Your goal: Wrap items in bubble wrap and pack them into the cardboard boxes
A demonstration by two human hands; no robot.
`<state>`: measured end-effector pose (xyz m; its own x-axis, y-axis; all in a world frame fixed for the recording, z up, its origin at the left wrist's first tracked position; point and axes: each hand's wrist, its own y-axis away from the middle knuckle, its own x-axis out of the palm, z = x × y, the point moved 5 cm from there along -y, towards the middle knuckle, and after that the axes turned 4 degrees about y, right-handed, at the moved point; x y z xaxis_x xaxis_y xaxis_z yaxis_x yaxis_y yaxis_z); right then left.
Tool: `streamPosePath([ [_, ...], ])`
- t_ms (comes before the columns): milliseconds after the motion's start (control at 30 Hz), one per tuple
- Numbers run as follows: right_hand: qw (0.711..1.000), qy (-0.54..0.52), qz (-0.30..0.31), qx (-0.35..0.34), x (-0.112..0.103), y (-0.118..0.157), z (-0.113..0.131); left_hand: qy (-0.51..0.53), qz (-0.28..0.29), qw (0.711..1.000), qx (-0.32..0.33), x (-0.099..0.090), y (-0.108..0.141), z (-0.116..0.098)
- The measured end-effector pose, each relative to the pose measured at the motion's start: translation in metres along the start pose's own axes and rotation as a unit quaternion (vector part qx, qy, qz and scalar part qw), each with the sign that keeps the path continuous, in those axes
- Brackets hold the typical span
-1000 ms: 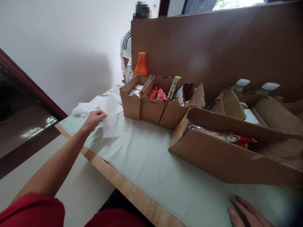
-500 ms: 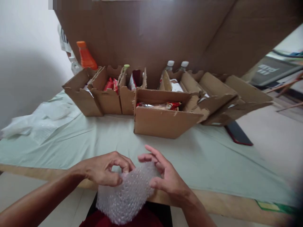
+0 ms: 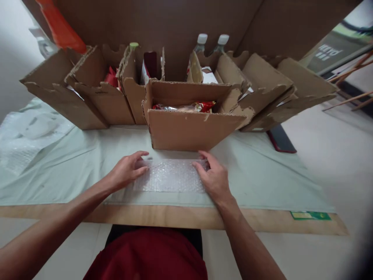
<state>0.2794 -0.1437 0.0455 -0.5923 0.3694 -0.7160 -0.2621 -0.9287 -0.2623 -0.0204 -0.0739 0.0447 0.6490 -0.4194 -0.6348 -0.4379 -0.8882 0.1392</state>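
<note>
A folded piece of bubble wrap [image 3: 171,177] lies flat on the pale green cloth, in front of the nearest cardboard box [image 3: 186,130]. My left hand [image 3: 128,169] is closed lightly on its left end, thumb on top and fingers curved at the far corner. At the opposite end my right hand [image 3: 215,177] holds the wrap in the same way, its thumb over the upper right corner. The undersides of both hands are hidden. Packets in red and clear wrapping [image 3: 205,106] show inside the nearest box.
Several open cardboard boxes [image 3: 101,103] stand in a row behind, against a tall cardboard panel [image 3: 163,27]. White-capped bottles [image 3: 223,40] and an orange bottle [image 3: 62,31] rise behind them. More bubble wrap [image 3: 32,128] lies at left; a dark phone-like slab [image 3: 281,139] lies at right.
The bubble wrap has gone from tilted over the table's front edge to flat on the cloth. Both hands moved forward and farther apart, to its two ends. The view has tipped downward.
</note>
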Motion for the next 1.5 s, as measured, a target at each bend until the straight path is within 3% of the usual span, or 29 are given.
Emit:
streamPosePath([
  [100,0.991,0.107,-0.047,-0.062,-0.01,0.003,-0.01,-0.165,-0.15,0.968,0.119,-0.006,0.011,-0.017],
  [167,0.983,0.139,-0.061,-0.101,-0.016,0.011,-0.003,-0.22,-0.199,0.935,0.192,-0.001,0.026,-0.032],
  [233,0.977,0.145,-0.026,-0.151,-0.01,0.02,0.019,-0.241,-0.185,0.922,0.241,0.014,0.035,-0.044],
  [333,0.954,0.148,0.103,-0.238,0.028,0.031,0.059,-0.259,-0.089,0.921,0.279,0.047,0.034,-0.046],
  [433,0.926,0.171,0.202,-0.267,0.065,0.036,0.072,-0.284,-0.025,0.926,0.249,0.068,0.025,-0.028],
  [500,0.92,0.189,0.222,-0.26,0.071,0.039,0.06,-0.291,-0.013,0.932,0.216,0.071,0.023,-0.014],
  [567,0.925,0.207,0.212,-0.238,0.062,0.043,0.038,-0.287,-0.009,0.937,0.198,0.069,0.024,-0.005],
  [733,0.943,0.248,0.153,-0.16,0.015,0.056,-0.017,-0.242,-0.003,0.952,0.185,0.064,0.031,-0.005],
  [867,0.967,0.195,0.118,-0.113,-0.014,0.052,-0.033,-0.165,-0.006,0.97,0.179,0.046,0.03,-0.004],
  [933,0.978,0.154,0.104,-0.097,-0.019,0.041,-0.032,-0.129,-0.04,0.979,0.151,0.028,0.025,0.001],
  [1033,0.981,0.131,0.107,-0.098,-0.009,0.019,-0.024,-0.149,-0.088,0.978,0.114,0.009,0.01,0.009],
  [1133,0.984,0.121,0.095,-0.093,0.009,0.003,-0.015,-0.198,-0.084,0.971,0.108,0.008,-0.005,0.011],
  [1233,0.989,0.097,0.076,-0.086,0.012,0.004,-0.008,-0.195,-0.089,0.97,0.115,0.009,-0.006,0.002],
  [1400,0.997,0.033,0.045,-0.06,-0.019,0.02,0.005,-0.057,-0.063,0.994,0.063,0.01,0.036,-0.016],
  [1500,0.985,0.079,0.005,-0.153,-0.021,0.013,0.027,0.053,-0.015,0.998,0.017,0.027,0.076,-0.021],
])
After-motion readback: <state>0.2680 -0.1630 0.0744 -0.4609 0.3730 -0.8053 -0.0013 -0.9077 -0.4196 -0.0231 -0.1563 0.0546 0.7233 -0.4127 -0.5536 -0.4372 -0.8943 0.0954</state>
